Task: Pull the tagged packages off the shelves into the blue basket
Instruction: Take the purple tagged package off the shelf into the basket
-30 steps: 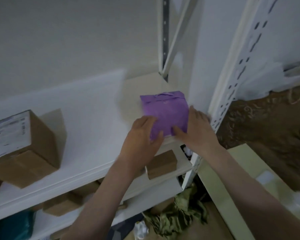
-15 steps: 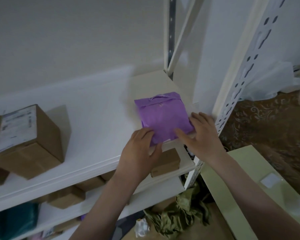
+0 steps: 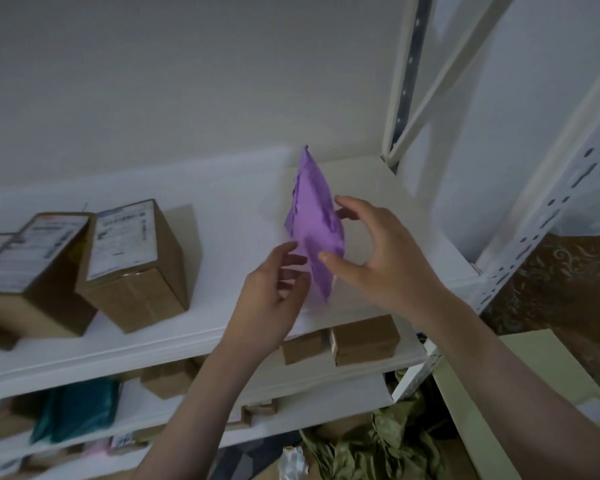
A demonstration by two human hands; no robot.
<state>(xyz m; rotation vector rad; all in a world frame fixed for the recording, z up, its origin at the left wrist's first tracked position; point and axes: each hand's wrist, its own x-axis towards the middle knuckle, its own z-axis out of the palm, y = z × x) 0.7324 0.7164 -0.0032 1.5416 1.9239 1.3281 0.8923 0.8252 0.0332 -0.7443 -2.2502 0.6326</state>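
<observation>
Bare shelf (image 3: 243,216) lies open around the hands, with labelled cardboard boxes (image 3: 136,265) blocking at nine o'clock.

package (image 3: 314,223) on edge between hands, above shelf (image 3: 222,327); boxes (image 3: 136,265) left

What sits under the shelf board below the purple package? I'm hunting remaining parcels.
Under the shelf board, two small brown boxes show near the front edge. Farther left sits another brown box and a teal bag; the board covers anything behind them.
</observation>
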